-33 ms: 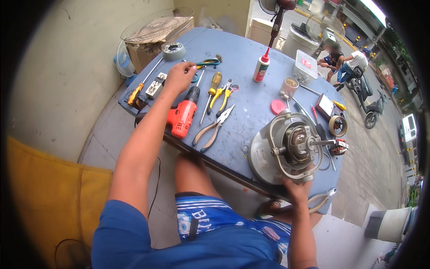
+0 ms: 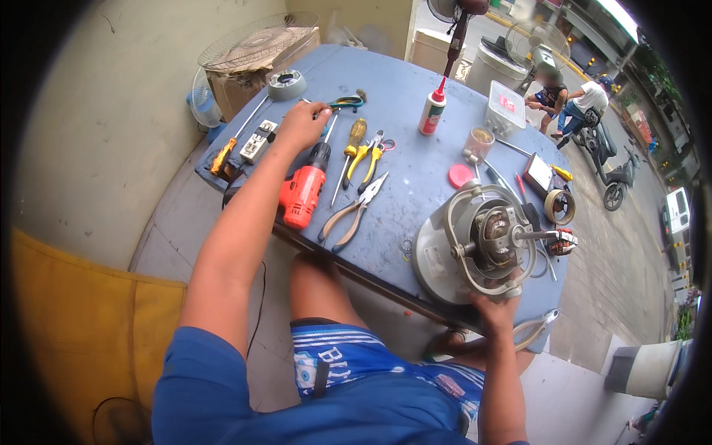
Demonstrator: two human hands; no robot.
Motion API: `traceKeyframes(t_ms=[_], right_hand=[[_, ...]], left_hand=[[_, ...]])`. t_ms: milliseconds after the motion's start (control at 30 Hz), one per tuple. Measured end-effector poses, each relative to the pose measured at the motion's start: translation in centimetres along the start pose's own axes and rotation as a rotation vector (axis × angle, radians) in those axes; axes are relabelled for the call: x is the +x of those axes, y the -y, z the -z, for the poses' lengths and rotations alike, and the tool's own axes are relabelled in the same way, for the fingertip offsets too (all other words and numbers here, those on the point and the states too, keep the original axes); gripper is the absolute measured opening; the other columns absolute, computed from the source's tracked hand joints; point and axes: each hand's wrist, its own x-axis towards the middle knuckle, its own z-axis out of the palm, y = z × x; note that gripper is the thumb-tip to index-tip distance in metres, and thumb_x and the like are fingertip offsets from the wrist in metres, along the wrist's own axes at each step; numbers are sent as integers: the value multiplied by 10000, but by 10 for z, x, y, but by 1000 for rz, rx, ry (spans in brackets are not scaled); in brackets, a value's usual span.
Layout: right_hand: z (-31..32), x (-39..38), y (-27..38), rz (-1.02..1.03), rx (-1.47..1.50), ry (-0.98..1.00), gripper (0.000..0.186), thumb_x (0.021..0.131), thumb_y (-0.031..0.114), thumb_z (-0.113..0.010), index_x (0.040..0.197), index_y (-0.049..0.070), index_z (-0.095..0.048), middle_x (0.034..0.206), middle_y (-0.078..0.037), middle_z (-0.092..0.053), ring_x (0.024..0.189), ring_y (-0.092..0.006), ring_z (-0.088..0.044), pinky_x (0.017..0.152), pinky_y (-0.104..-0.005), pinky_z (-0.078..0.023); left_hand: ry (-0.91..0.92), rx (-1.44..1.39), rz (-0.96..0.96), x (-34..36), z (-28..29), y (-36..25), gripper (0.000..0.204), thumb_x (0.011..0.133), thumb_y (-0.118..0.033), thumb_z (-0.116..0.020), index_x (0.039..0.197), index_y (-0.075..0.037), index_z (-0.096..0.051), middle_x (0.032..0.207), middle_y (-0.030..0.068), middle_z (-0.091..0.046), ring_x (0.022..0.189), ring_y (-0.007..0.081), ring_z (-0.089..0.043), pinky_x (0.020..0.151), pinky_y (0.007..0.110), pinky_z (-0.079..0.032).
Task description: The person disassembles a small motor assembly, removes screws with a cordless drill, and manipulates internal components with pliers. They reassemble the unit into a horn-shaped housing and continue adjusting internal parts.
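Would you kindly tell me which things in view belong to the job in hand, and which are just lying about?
Likely in use:
grey motor unit, held by the right hand
teal-handled tool, at the left hand

Likely idle:
red drill
yellow-handled pliers
red-tipped bottle
grey tape roll

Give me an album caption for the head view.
Blue table: left hand at a green-handled tool, right hand on a grey motor housing.
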Motion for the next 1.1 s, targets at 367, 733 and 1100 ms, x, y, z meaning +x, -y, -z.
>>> traceKeyframes(t_ms=[367, 733, 1100], right_hand=[[64, 27, 4, -255, -336, 182, 926, 601, 140, -954, 1442, 14, -586, 1295, -108, -720, 1118, -232, -711, 996, -397, -576], [43, -8, 27, 75, -478, -115, 1061, 716, 179, -935, 1609, 22, -386, 1547, -153, -499, 1432, -281, -498, 1232, -435, -368], [-15, -70, 22, 388, -438, -23, 394, 942, -16, -691, 1291, 38, -517, 1179, -108, -506, 1000, -185, -553, 881, -313, -501]], left_hand=[[105, 535, -163, 35, -17, 3, 269, 968, -189, -690, 1195, -221, -831, 1329, 101, -673, 1272, 301, -634, 1085, 492, -530], [81, 377, -64, 52, -12, 20, 225, 1042, -251, -652, 1218, -142, -742, 1246, 119, -735, 1244, 346, -646, 1060, 501, -513], [50, 162, -125, 11, 66, 77, 190, 977, -187, -695, 1122, -125, -800, 1049, 149, -774, 1050, 362, -731, 955, 461, -564]])
